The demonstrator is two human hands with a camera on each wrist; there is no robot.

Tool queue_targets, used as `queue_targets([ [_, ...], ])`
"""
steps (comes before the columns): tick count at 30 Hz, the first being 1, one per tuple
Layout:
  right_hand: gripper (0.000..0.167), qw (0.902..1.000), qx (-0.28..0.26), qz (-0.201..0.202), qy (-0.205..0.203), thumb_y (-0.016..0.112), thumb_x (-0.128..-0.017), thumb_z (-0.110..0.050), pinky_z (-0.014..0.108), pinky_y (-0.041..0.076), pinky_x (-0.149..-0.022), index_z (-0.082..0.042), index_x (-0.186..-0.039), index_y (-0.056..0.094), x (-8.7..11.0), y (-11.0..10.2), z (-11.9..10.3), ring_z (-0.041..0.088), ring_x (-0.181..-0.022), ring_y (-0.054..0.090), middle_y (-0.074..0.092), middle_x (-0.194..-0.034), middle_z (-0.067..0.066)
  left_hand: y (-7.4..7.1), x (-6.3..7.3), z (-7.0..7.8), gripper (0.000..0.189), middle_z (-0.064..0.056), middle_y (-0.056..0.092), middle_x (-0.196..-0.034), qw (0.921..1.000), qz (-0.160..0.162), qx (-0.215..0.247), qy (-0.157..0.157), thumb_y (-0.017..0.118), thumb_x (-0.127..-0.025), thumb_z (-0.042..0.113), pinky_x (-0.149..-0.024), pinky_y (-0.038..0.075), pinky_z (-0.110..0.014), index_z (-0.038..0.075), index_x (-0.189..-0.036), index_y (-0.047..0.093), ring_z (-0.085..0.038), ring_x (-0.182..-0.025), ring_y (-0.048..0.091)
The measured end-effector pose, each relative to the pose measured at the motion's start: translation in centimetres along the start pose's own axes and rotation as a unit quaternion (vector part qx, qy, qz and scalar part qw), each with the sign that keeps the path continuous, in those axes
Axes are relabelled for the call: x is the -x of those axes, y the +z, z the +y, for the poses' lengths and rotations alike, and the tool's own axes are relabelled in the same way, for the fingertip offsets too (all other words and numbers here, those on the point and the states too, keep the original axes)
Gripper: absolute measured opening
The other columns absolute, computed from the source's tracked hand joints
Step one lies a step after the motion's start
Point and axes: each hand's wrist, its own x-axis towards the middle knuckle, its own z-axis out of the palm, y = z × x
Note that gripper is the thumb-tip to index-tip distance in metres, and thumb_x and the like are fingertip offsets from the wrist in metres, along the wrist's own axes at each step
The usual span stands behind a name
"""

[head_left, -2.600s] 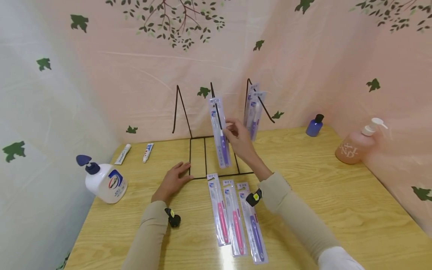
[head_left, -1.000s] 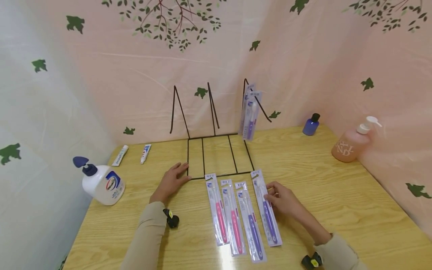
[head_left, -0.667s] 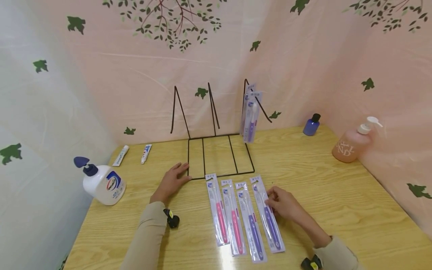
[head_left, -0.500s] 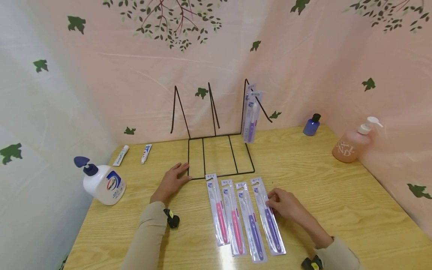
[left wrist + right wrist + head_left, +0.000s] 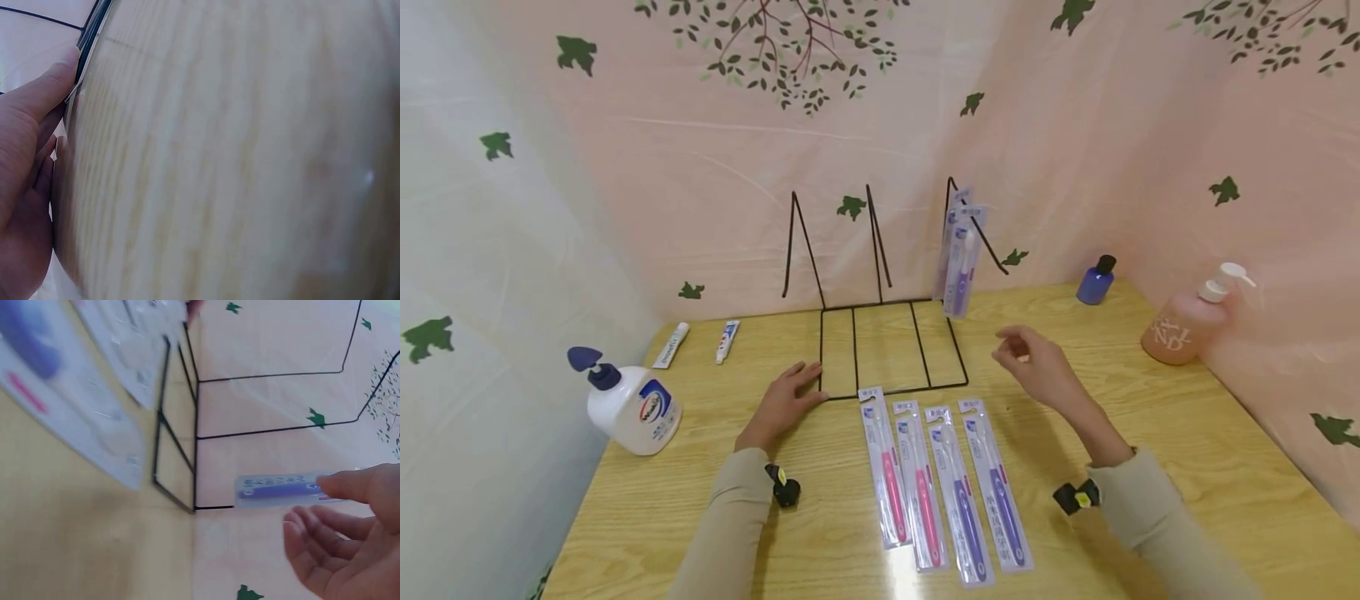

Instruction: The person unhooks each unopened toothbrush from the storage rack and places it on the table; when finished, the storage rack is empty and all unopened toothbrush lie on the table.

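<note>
My left hand rests on the table, thumb and fingertips at the front left corner of a black wire display rack. The left wrist view shows its thumb beside the wire. Held in the air right of the rack, my right hand has loosely bent fingers and nothing in them. Two purple packaged toothbrushes hang on the rack's right hook; the front one partly hides the other. Before the rack lie two pink packaged toothbrushes and two purple packaged toothbrushes, side by side.
A white pump bottle and two toothpaste tubes are on the left. At the right stand a small blue bottle and a pink pump bottle. A leaf-printed cloth closes off the back.
My right hand took a purple packaged toothbrush off the middle hook, laid it rightmost in the row, let go and rose toward the rack's right side. The left hand stayed put.
</note>
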Motion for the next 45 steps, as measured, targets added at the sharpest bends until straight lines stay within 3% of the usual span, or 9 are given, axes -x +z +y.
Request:
queue_targets([
  [4, 0.041, 0.9956, -0.051, 0.071, -0.036, 0.056, -0.098, -0.017, 0.050, 0.050, -0.093, 0.001, -0.134, 0.047, -3.5, -0.3, -1.2, 0.034, -0.110, 0.056, 0.058, -0.118, 0.020, 0.0, 0.0, -0.1, 0.062, -0.015, 0.027, -0.156, 1.0000, -0.003, 0.001, -0.002, 0.063, -0.092, 0.036, -0.114, 0.021, -0.059, 0.016, -0.147, 0.040, -0.038, -0.144, 0.022],
  [10, 0.041, 0.9772, -0.129, 0.156, -0.066, 0.059, -0.096, -0.014, 0.047, 0.048, -0.097, -0.001, -0.133, 0.048, -7.9, 0.0, -2.3, 0.033, -0.115, 0.056, 0.056, -0.121, 0.020, 0.0, -0.1, 0.0, 0.062, -0.016, 0.027, -0.156, 1.0000, -0.003, -0.001, -0.003, 0.063, -0.092, 0.035, -0.114, 0.021, -0.059, 0.016, -0.147, 0.040, -0.038, -0.144, 0.022],
  [15, 0.035, 0.9649, -0.169, 0.189, -0.069, 0.059, -0.095, -0.015, 0.042, 0.049, -0.096, -0.003, -0.127, 0.052, -10.1, 0.8, -2.6, 0.029, -0.109, 0.059, 0.059, -0.117, 0.018, -0.1, -0.1, 0.0, 0.061, -0.015, 0.028, -0.156, 1.0000, -0.006, -0.001, -0.005, 0.062, -0.093, 0.035, -0.114, 0.021, -0.059, 0.016, -0.147, 0.041, -0.038, -0.144, 0.022],
  [20, 0.028, 0.9548, -0.197, 0.213, -0.065, 0.058, -0.096, -0.013, 0.027, 0.050, -0.085, -0.002, -0.121, 0.056, -10.7, 1.3, -2.5, 0.020, -0.098, 0.059, 0.061, -0.110, 0.017, 0.0, -0.1, 0.0, 0.061, -0.014, 0.029, -0.156, 1.0000, -0.006, -0.003, -0.003, 0.062, -0.093, 0.035, -0.114, 0.021, -0.059, 0.016, -0.147, 0.041, -0.037, -0.144, 0.022],
  [26, 0.031, 0.9483, -0.236, 0.191, -0.094, 0.055, -0.098, -0.013, 0.021, 0.055, -0.072, -0.003, -0.127, 0.051, -9.7, 1.1, -2.1, 0.008, -0.087, 0.060, 0.060, -0.107, 0.013, 0.0, -0.2, 0.0, 0.061, -0.014, 0.030, -0.155, 1.0000, -0.003, -0.006, -0.002, 0.063, -0.092, 0.034, -0.114, 0.022, -0.059, 0.015, -0.147, 0.041, -0.037, -0.144, 0.022],
  [32, 0.035, 0.9483, -0.258, 0.157, -0.098, 0.053, -0.098, -0.013, 0.018, 0.055, -0.069, -0.003, -0.132, 0.048, -7.2, 0.3, -2.1, 0.008, -0.086, 0.060, 0.059, -0.106, 0.007, 0.0, -0.2, 0.2, 0.061, -0.015, 0.029, -0.155, 0.9999, -0.005, -0.008, -0.006, 0.063, -0.092, 0.034, -0.114, 0.021, -0.059, 0.015, -0.146, 0.041, -0.037, -0.144, 0.022],
  [45, 0.033, 0.9650, -0.212, 0.113, -0.105, 0.054, -0.098, -0.011, 0.019, 0.056, -0.071, -0.003, -0.129, 0.051, 0.4, -1.9, -2.0, 0.008, -0.086, 0.062, 0.060, -0.101, -0.001, 0.1, -0.3, 0.0, 0.061, -0.015, 0.030, -0.155, 1.0000, 0.000, -0.010, -0.002, 0.063, -0.092, 0.034, -0.114, 0.021, -0.059, 0.015, -0.146, 0.042, -0.038, -0.144, 0.023],
])
